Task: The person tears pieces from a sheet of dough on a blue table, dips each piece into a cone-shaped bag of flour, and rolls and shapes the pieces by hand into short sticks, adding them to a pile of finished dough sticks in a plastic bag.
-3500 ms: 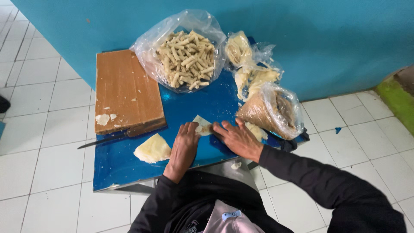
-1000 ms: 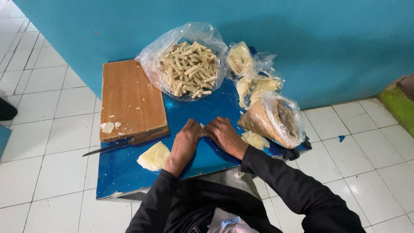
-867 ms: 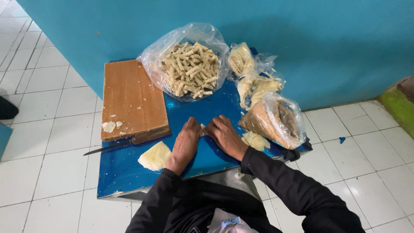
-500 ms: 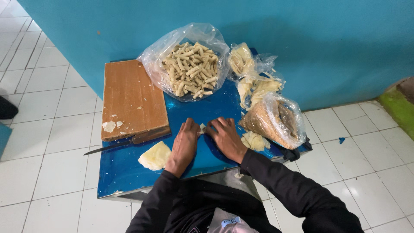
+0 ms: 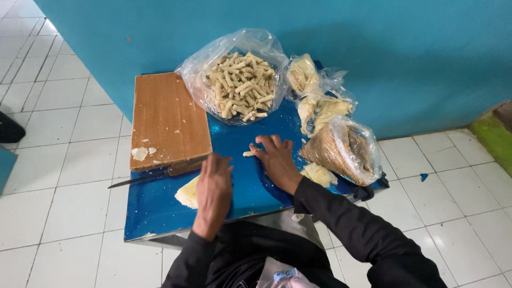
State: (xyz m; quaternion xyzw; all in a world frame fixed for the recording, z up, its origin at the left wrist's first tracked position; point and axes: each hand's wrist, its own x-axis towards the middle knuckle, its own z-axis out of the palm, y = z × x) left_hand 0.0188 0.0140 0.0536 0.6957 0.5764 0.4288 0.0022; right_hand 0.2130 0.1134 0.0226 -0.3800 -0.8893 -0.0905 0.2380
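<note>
A knife (image 5: 160,174) lies beside the wooden cutting board (image 5: 168,120) on the blue table (image 5: 154,208). The left hand (image 5: 214,189) rests flat, fingers loosely together, holding nothing — partly covering a pale dough sheet (image 5: 188,192). The right hand (image 5: 277,159) lies spread open, fingertips touching a small rolled piece (image 5: 248,153) — bags sit beyond.

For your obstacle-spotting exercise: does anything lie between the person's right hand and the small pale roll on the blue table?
Nothing visible does. The right hand lies flat on the blue table, its fingertips right beside the small pale roll, possibly touching it. The left hand is off to the side, over the pale sheet.
</note>
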